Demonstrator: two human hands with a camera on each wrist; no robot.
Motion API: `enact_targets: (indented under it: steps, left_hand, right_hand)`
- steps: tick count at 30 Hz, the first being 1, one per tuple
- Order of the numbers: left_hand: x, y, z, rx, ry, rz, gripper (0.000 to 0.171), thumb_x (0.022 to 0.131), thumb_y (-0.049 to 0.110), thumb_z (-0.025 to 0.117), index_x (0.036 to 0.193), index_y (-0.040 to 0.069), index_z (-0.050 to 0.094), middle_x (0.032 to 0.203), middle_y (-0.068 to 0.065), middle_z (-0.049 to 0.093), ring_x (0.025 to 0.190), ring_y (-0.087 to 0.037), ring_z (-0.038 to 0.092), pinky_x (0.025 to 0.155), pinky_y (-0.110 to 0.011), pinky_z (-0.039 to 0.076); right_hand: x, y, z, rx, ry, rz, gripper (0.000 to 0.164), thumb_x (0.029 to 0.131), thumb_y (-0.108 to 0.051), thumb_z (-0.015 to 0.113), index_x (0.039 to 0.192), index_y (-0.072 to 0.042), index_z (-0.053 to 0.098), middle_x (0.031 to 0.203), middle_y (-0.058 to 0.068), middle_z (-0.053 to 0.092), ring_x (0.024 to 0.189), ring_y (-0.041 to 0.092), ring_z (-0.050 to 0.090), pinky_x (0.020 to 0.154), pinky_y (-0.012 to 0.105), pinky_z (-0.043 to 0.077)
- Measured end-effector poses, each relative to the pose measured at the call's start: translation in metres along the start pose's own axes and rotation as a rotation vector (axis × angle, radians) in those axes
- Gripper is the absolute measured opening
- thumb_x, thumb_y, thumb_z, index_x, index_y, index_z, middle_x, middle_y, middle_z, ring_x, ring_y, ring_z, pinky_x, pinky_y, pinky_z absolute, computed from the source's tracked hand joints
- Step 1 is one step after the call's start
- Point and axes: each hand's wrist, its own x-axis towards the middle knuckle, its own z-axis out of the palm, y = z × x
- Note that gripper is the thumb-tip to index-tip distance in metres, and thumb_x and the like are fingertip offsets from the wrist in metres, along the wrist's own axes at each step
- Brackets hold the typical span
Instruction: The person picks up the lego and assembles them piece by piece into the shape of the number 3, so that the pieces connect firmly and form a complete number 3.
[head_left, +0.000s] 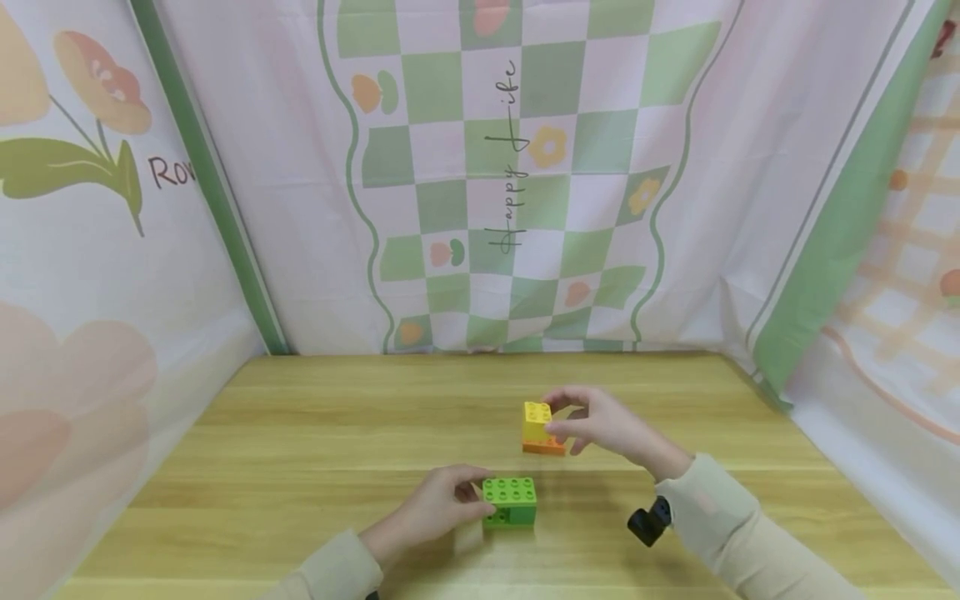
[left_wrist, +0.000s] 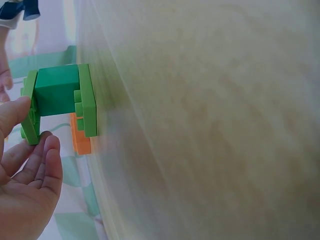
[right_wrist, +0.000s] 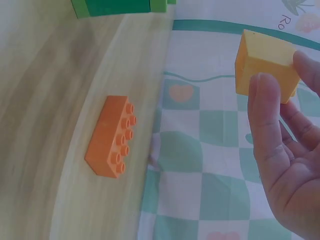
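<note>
In the head view my left hand (head_left: 437,506) pinches the top light green plate (head_left: 517,487) of a small stack near the table's front. Below that plate a darker green block (left_wrist: 57,90) joins it to a second light green plate (left_wrist: 89,100) on the table. My right hand (head_left: 600,423) holds a yellow block (right_wrist: 265,62) between thumb and fingers, studs up. Beneath it lies an orange brick (right_wrist: 110,135) with studs along its top; the right wrist view shows a gap between the two.
The wooden table (head_left: 337,417) reaches back to a checked green and white curtain (head_left: 495,200). Printed cloth (head_left: 97,250) hangs on the left side, with more cloth on the right. A black camera (head_left: 649,522) sits on my right wrist.
</note>
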Motion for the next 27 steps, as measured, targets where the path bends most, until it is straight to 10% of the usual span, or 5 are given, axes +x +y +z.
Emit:
enact_targets:
  steps: [27]
  left_hand:
    - [0.001,0.000,0.001,0.011,0.013,0.015,0.042,0.080,0.018,0.071,0.117,0.001,0.060,0.095,0.007,0.060,0.076,-0.006,0.056,0.071,-0.022,0.048]
  right_hand:
    - [-0.018,0.013,0.026,0.082,-0.121,0.005,0.039,0.086,-0.019,0.066,0.117,0.000,0.053,0.107,0.014,0.053,0.079,0.029,0.060,0.058,0.042,0.052]
